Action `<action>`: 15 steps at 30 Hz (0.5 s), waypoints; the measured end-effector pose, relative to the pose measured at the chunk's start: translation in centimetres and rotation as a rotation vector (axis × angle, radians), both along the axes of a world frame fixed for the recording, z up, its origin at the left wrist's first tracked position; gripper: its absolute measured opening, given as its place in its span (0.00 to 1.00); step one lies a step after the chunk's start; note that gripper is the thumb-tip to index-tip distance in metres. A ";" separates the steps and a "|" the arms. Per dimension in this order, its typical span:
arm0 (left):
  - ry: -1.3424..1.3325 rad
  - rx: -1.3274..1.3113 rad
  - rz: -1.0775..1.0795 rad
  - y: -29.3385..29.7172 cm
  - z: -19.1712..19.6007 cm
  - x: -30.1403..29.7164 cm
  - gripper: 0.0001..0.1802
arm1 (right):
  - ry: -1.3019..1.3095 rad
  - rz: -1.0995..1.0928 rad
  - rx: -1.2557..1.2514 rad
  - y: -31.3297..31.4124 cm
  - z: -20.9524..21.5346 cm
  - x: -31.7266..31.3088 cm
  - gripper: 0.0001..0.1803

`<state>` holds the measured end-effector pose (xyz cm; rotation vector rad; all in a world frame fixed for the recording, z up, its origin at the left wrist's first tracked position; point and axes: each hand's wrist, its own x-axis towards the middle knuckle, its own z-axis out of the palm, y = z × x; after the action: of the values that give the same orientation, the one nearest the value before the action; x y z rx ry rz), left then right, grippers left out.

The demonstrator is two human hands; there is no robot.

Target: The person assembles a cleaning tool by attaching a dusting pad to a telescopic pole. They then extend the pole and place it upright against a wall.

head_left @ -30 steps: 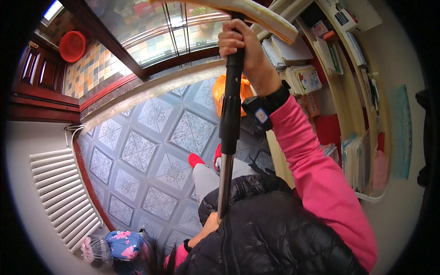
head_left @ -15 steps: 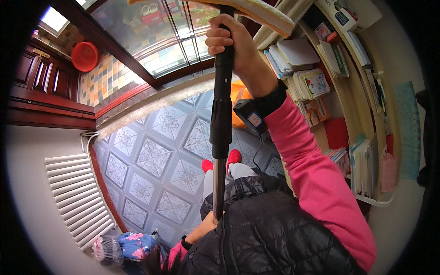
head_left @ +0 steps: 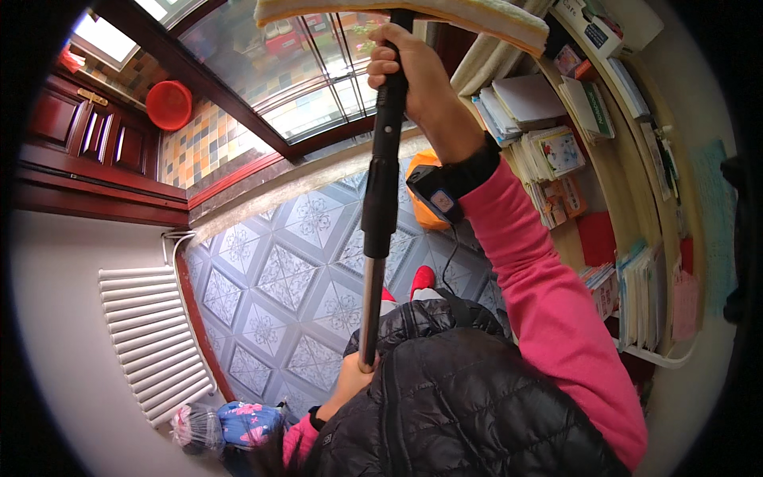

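A long pole (head_left: 380,207), black above and metal below, rises in front of me to a flat yellowish mop head (head_left: 413,14) held up against the window glass (head_left: 278,71). My right hand (head_left: 409,67) is raised and wrapped around the upper black part just under the mop head; a dark band with a small device (head_left: 439,195) sits on that wrist. My left hand (head_left: 350,381) grips the metal lower end near my black padded jacket (head_left: 461,405). Red shoes (head_left: 421,278) show on the floor below.
A white radiator (head_left: 151,342) lines the left wall, with a blue patterned bag (head_left: 242,421) beneath it. Shelves of books and papers (head_left: 556,151) fill the right side. An orange object (head_left: 425,211) sits on the patterned tile floor (head_left: 286,278). A red round dish (head_left: 168,105) hangs by the dark wood door.
My right hand and the pole have shifted up and leftward, carrying the mop head higher along the window. The view has tilted with it; my left hand stays on the lower end.
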<state>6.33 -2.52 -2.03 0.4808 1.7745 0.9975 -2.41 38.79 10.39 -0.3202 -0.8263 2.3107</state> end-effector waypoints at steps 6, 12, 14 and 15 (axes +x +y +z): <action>0.026 0.073 -0.109 -0.6 2.0 -4.0 0.14 | 0.188 0.195 0.290 0.0 1.1 -0.7 0.13; -0.065 0.151 -0.058 0.6 2.9 -4.3 0.14 | 0.262 0.428 -0.041 -7.8 0.2 2.3 0.29; -0.035 0.191 -0.014 0.8 2.7 -4.3 0.14 | 0.137 0.417 -0.072 -10.3 -1.0 2.4 0.25; -0.064 0.203 -0.023 0.7 2.7 -4.3 0.14 | 0.083 0.440 -0.025 -10.6 -1.4 1.9 0.18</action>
<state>2.01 -1.86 0.62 0.5882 1.6156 1.1698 -0.50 28.18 8.94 -0.0520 -0.8960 2.7199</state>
